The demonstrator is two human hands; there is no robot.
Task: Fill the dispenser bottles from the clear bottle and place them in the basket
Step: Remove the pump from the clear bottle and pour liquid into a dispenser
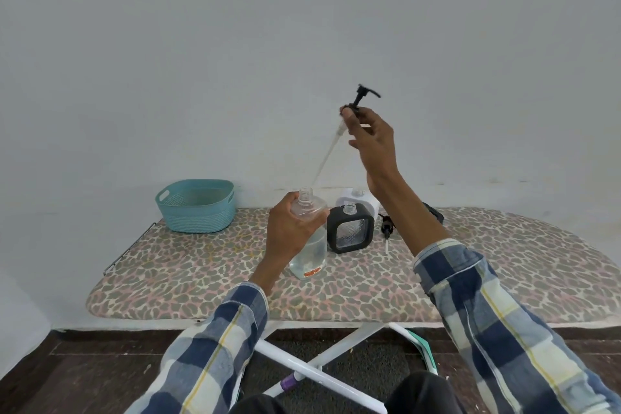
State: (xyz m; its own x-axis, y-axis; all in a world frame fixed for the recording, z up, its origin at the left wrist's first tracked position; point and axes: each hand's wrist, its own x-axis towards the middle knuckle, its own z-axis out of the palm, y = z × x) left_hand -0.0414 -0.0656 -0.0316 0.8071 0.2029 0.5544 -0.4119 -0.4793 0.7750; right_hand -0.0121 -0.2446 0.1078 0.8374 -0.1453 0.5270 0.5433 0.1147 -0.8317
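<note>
**Pump out of the clear bottle, neck open for pouring**

Your left hand (289, 232) wraps the upper body of the clear bottle (309, 239), holding it near the middle of the counter (201, 279). Its base sits at or just above the cover; I cannot tell which. That grip steadies the bottle while its neck stands uncapped. Liquid shows in its lower part.

Your right hand (366, 134) is raised above and to the right, fingertips pinching the collar of the black pump (366, 94). The dip tube (326, 158) slants down toward the open neck, its tip just above it, probably so drips fall back in.

Just beyond the clear bottle stand two dispenser bottles touching each other: the black-framed one (349, 232) nearer, the white one (358, 200) behind. Both necks are open, ready for filling. A second pump (386, 228) lies to their right.

The teal basket (196, 208) sits at the far left, well apart, holding no bottles.
</note>
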